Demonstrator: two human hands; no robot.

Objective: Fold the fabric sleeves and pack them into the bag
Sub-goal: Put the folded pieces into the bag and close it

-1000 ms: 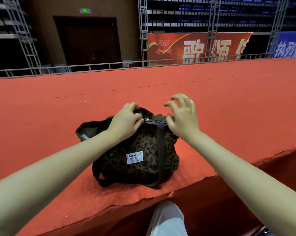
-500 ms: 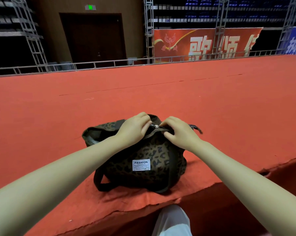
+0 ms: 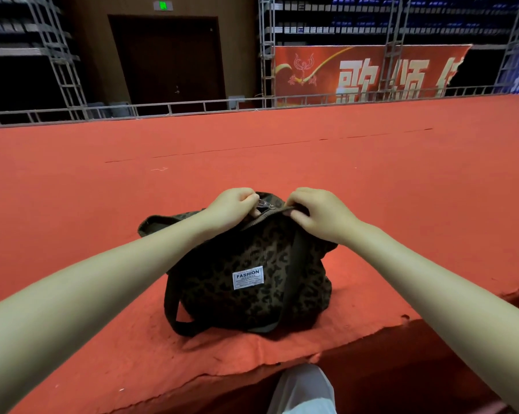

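- The bag [image 3: 252,273] sits near the front edge of the red carpet [image 3: 341,174], close to you so both hands reach its top.
- Your left hand [image 3: 229,210] pinches the zip pull [image 3: 264,203], fingers curled.
- Your right hand [image 3: 319,215] grips the top edge beside it, likely to keep the zip line taut.
- No sleeves show; they may be inside.

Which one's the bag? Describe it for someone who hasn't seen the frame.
On the red carpeted platform, near its front edge, sits the bag. The left hand and right hand grip its top. Dark leopard print, white FASHION label.
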